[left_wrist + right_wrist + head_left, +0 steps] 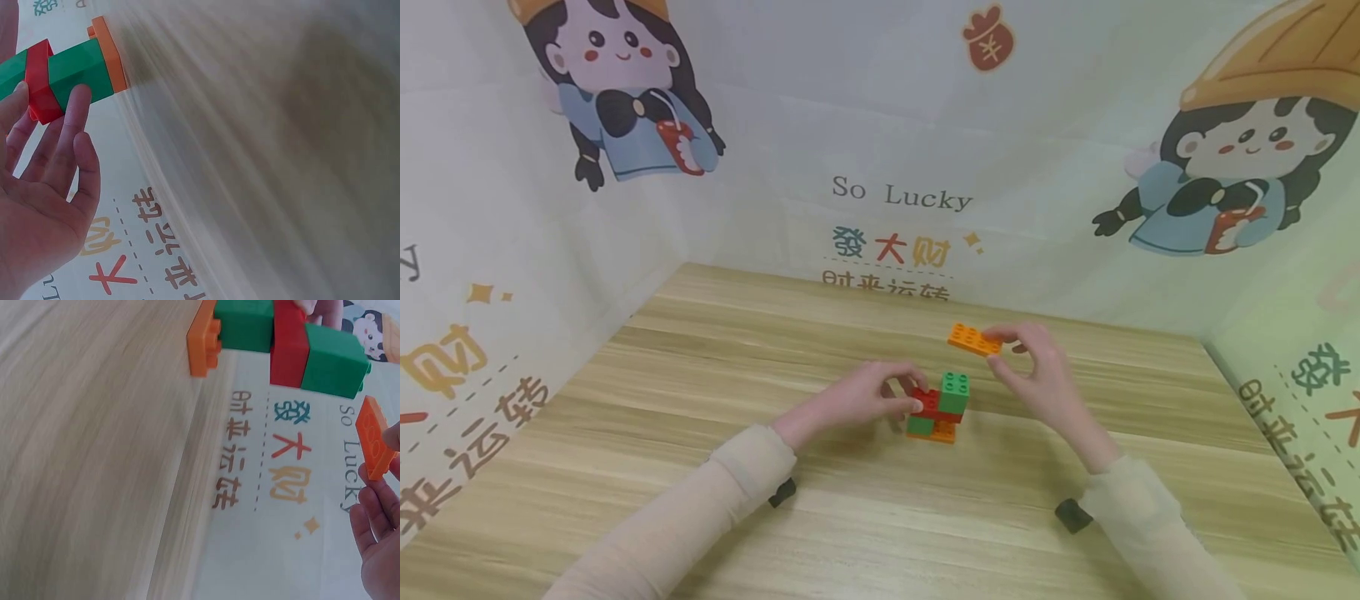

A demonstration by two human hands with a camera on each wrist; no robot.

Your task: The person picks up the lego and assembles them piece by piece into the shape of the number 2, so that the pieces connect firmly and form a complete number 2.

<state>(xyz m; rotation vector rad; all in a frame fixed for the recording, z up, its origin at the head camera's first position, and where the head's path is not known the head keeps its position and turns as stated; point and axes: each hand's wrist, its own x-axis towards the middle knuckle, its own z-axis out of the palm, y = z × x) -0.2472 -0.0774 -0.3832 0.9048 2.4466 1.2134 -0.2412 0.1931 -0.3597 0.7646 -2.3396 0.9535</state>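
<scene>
A stack of toy building bricks stands on the table. At its bottom is a thin orange brick (945, 433), topped by a lower green brick (74, 74), a red brick (289, 353) and an upper green brick (953, 398). With thumb and fingers, my left hand (876, 394) holds the red brick from the left side. My right hand (1039, 372) pinches a second flat orange brick (972, 339) by its right end, above and to the right of the stack. The studs on that brick face up in the head view.
The wood-grain table (850, 533) meets a printed white cloth backdrop (760, 167) at the back and on both sides. Small black pieces show under the left sleeve (752, 458) and right sleeve (1131, 496).
</scene>
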